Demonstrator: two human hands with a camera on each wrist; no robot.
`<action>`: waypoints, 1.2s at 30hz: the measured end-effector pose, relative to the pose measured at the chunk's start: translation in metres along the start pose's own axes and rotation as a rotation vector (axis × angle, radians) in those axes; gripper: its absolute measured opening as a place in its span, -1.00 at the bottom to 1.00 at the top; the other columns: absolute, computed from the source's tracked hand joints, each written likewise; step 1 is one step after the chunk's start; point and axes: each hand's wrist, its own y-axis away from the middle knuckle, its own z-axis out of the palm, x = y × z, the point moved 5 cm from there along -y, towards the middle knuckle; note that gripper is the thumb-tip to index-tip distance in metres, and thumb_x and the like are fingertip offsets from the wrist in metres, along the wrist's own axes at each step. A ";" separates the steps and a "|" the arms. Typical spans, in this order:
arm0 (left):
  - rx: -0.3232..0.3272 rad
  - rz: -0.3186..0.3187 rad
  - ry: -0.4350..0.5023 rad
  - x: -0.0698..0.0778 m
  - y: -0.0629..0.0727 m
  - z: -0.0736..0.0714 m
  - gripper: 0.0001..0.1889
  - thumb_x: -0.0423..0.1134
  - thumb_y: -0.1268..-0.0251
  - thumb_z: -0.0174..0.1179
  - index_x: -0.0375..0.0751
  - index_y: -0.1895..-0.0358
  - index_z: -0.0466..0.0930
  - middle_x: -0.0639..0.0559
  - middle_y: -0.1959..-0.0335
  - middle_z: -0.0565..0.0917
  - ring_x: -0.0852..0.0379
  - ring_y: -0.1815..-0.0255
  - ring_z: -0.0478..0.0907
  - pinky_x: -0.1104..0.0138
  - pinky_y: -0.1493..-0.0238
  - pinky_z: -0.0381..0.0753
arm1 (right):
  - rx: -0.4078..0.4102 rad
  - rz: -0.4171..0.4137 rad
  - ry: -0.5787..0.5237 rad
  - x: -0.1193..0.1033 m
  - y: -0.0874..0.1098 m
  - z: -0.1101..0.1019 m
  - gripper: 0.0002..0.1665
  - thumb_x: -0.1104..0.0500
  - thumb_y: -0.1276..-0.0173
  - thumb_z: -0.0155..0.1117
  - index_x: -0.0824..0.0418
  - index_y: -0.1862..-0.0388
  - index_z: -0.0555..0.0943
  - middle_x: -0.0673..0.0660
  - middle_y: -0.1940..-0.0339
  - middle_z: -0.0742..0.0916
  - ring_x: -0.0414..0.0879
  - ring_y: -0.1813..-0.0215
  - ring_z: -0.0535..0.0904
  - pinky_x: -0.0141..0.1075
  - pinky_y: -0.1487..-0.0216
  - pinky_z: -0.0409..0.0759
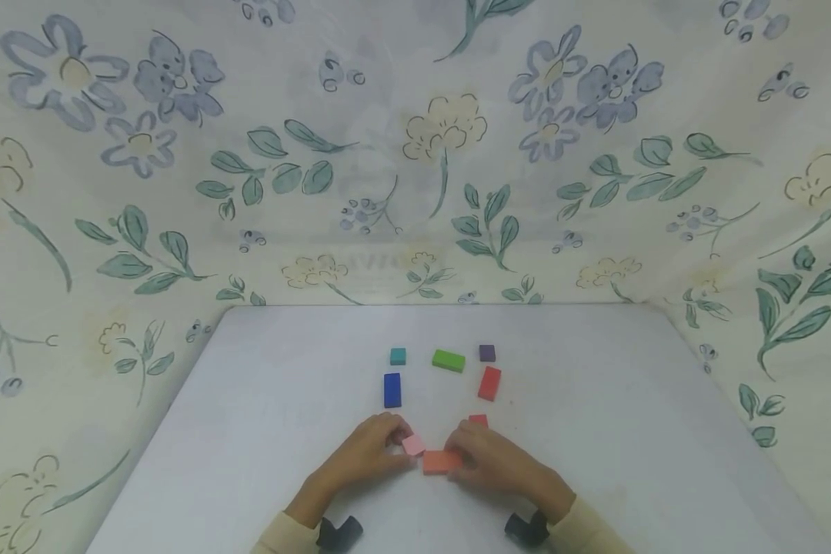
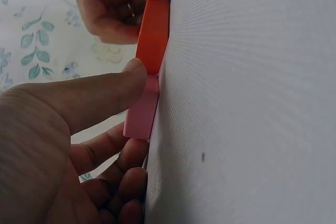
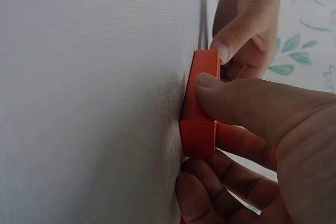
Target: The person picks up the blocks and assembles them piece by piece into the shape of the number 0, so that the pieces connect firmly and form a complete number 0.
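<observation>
On the white tabletop (image 1: 284,369), my left hand (image 1: 370,452) pinches a small pink block (image 1: 413,445) between thumb and fingers. My right hand (image 1: 492,458) grips an orange rectangular block (image 1: 439,462) by thumb and fingers, covering its right end. In the left wrist view, the pink block (image 2: 143,113) meets one end of the orange block (image 2: 154,35), and both lie against the table surface. The right wrist view has the orange block (image 3: 202,90) under the right thumb. A red block (image 1: 479,420) is partly hidden behind the right hand.
Farther back lie a blue block (image 1: 392,390), a teal cube (image 1: 398,356), a green block (image 1: 448,361), a purple cube (image 1: 487,353) and another red block (image 1: 489,384), spaced apart. A floral sheet (image 1: 388,177) hangs behind and along both sides of the table.
</observation>
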 end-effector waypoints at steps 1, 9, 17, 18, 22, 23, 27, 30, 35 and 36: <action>0.000 0.001 0.003 0.000 0.000 0.000 -0.68 0.00 -0.15 0.41 0.00 0.10 0.59 0.21 0.24 0.58 0.22 0.17 0.47 0.23 0.09 0.57 | 0.004 -0.003 -0.002 0.000 0.000 0.000 -0.68 -0.04 -0.28 0.42 -0.04 0.01 0.65 -0.25 0.26 0.58 -0.40 0.22 0.43 -0.49 0.13 0.55; 0.000 0.020 -0.001 0.001 -0.001 -0.003 -0.69 -0.02 -0.14 0.41 -0.01 0.10 0.60 0.22 0.24 0.58 0.23 0.17 0.47 0.26 0.10 0.57 | 0.031 -0.026 -0.008 -0.002 0.001 -0.002 -0.70 0.01 -0.28 0.43 -0.01 0.03 0.65 -0.23 0.27 0.57 -0.38 0.22 0.41 -0.49 0.14 0.53; -0.017 0.016 0.016 -0.003 -0.004 -0.004 -0.66 -0.03 -0.12 0.43 -0.03 0.08 0.62 0.19 0.20 0.60 0.22 0.14 0.50 0.20 0.04 0.61 | 0.026 -0.016 -0.002 -0.004 0.001 -0.005 -0.69 -0.03 -0.30 0.41 -0.02 0.02 0.64 -0.24 0.29 0.56 -0.38 0.24 0.41 -0.50 0.16 0.53; -0.019 0.019 0.018 -0.003 -0.004 -0.004 -0.66 -0.03 -0.11 0.43 -0.03 0.08 0.62 0.19 0.20 0.60 0.22 0.14 0.50 0.20 0.03 0.61 | 0.026 -0.016 -0.004 -0.005 0.001 -0.005 -0.69 -0.03 -0.30 0.41 -0.01 0.02 0.64 -0.23 0.29 0.56 -0.38 0.24 0.41 -0.50 0.16 0.53; -0.026 0.025 0.031 -0.003 -0.004 -0.006 -0.62 -0.02 -0.11 0.43 -0.04 0.04 0.61 0.18 0.17 0.61 0.22 0.11 0.52 0.21 0.02 0.61 | 0.030 -0.022 -0.011 -0.006 0.001 -0.006 -0.70 -0.01 -0.30 0.42 0.00 0.03 0.64 -0.23 0.28 0.56 -0.38 0.24 0.40 -0.50 0.16 0.52; -0.023 0.026 0.035 -0.003 -0.004 -0.007 -0.61 -0.02 -0.12 0.43 -0.05 0.02 0.61 0.17 0.16 0.61 0.21 0.11 0.52 0.21 0.02 0.61 | 0.032 -0.022 -0.011 -0.006 0.001 -0.005 -0.70 -0.01 -0.30 0.42 0.00 0.03 0.64 -0.22 0.28 0.56 -0.38 0.24 0.40 -0.49 0.16 0.52; 0.033 0.019 0.033 0.000 -0.002 -0.011 -0.62 -0.01 -0.20 0.38 -0.07 -0.02 0.59 0.14 0.14 0.60 0.21 0.12 0.52 0.26 0.07 0.61 | 0.033 -0.018 -0.008 -0.006 -0.001 -0.004 -0.70 0.00 -0.29 0.43 0.00 0.03 0.64 -0.22 0.28 0.56 -0.38 0.24 0.41 -0.50 0.16 0.52; 0.096 0.025 0.030 0.006 -0.001 -0.012 -0.76 -0.09 -0.24 0.35 -0.05 0.10 0.61 0.14 0.19 0.61 0.22 0.17 0.53 0.33 0.14 0.61 | 0.028 -0.007 -0.005 -0.004 -0.002 -0.003 -0.68 0.01 -0.27 0.45 -0.01 0.03 0.64 -0.22 0.30 0.57 -0.37 0.25 0.41 -0.50 0.17 0.53; 0.156 0.075 0.004 0.013 0.000 -0.007 -0.89 -0.19 -0.24 0.34 0.00 0.24 0.60 0.21 0.28 0.57 0.29 0.23 0.50 0.42 0.20 0.59 | 0.020 0.008 -0.002 -0.002 -0.003 -0.001 -0.68 0.00 -0.27 0.45 -0.03 0.02 0.63 -0.23 0.30 0.56 -0.37 0.25 0.41 -0.51 0.17 0.53; 0.162 0.084 -0.003 0.015 0.001 -0.006 -0.90 -0.19 -0.25 0.34 0.01 0.25 0.60 0.23 0.29 0.55 0.31 0.24 0.49 0.43 0.20 0.58 | 0.023 -0.001 0.000 -0.002 -0.003 -0.001 -0.68 0.00 -0.27 0.45 -0.02 0.03 0.63 -0.23 0.30 0.57 -0.37 0.25 0.41 -0.50 0.17 0.53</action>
